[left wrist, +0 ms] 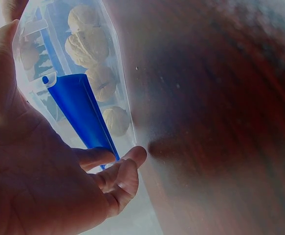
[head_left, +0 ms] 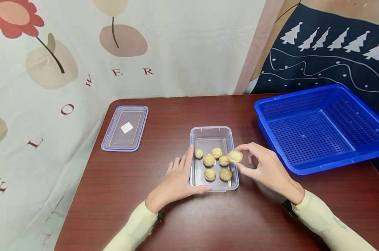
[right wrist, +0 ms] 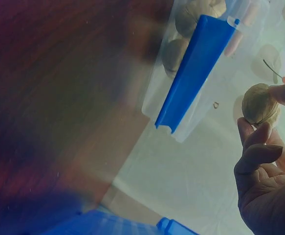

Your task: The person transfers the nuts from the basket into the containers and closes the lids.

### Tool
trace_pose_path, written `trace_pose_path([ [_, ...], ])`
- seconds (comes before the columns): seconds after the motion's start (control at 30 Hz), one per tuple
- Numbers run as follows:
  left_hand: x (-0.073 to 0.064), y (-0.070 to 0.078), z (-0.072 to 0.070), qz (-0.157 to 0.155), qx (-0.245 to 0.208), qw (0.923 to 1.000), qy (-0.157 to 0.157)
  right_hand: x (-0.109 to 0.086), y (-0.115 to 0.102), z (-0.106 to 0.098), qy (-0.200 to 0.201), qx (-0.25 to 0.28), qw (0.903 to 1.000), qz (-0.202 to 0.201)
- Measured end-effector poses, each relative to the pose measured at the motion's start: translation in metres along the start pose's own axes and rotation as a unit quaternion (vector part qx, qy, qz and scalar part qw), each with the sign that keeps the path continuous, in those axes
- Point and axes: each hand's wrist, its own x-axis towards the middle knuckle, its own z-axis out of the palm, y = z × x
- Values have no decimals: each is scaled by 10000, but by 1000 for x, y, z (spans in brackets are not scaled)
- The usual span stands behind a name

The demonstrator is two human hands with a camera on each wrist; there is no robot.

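Note:
A clear plastic container [head_left: 213, 132] with blue side latches stands upright on the table. Several walnuts [head_left: 209, 174] lie spread over its floor. My left hand [head_left: 177, 176] holds the container at its near left corner, fingers along the left wall and thumb over the front rim. Close up in the left wrist view, fingertips [left wrist: 136, 155] touch beside a blue latch [left wrist: 81, 110]. Between the thumb and fingers of my right hand [head_left: 266, 167], one walnut [head_left: 235, 156] is pinched over the container's right rim. That held walnut [right wrist: 259, 104] also shows in the right wrist view.
A blue perforated basket [head_left: 308, 139] stands at the right side of the table. At the far left lies a clear lid [head_left: 134, 134] with a blue seal and a white label. A printed cloth [head_left: 192, 52] hangs behind the brown table [head_left: 114, 195].

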Motion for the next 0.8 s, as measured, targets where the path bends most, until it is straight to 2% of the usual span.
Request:
trace_pose_path([
  [0.47, 1, 0, 1, 63, 12, 10000, -16, 1, 1, 27, -490, -173, 9985, -183],
  [0.8, -1, 0, 0, 132, -49, 9999, 14, 6, -2, 42, -668, -400, 9965, -299],
])
